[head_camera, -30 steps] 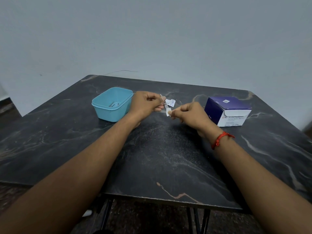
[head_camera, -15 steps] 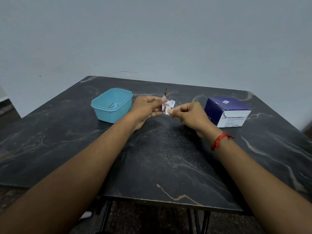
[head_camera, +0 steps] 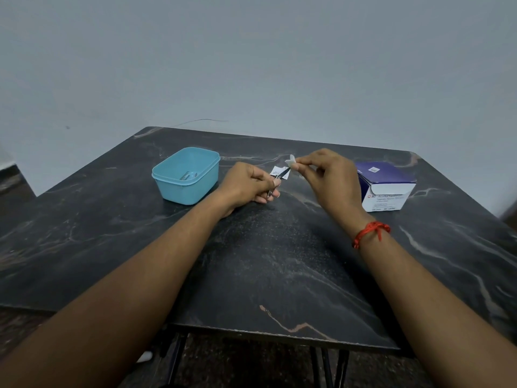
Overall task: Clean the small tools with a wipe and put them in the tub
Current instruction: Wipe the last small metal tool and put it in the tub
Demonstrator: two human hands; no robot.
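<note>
Your left hand (head_camera: 246, 183) has its grip curled tight round a slim metal tool (head_camera: 284, 172), tip angled up toward one o'clock. Your right hand (head_camera: 327, 175) pinches a white wipe (head_camera: 290, 161) between thumb and fingertips, right at that tip; touching or just off it, hard to tell. A small white sachet (head_camera: 275, 172) shows just behind the tool. The blue tub (head_camera: 186, 189) stands on the tabletop (head_camera: 265, 261) at nine o'clock of your left hand, with another metal tool (head_camera: 190, 175) lying inside. A purple-and-white box (head_camera: 386, 189) sits at three o'clock of your right hand.
</note>
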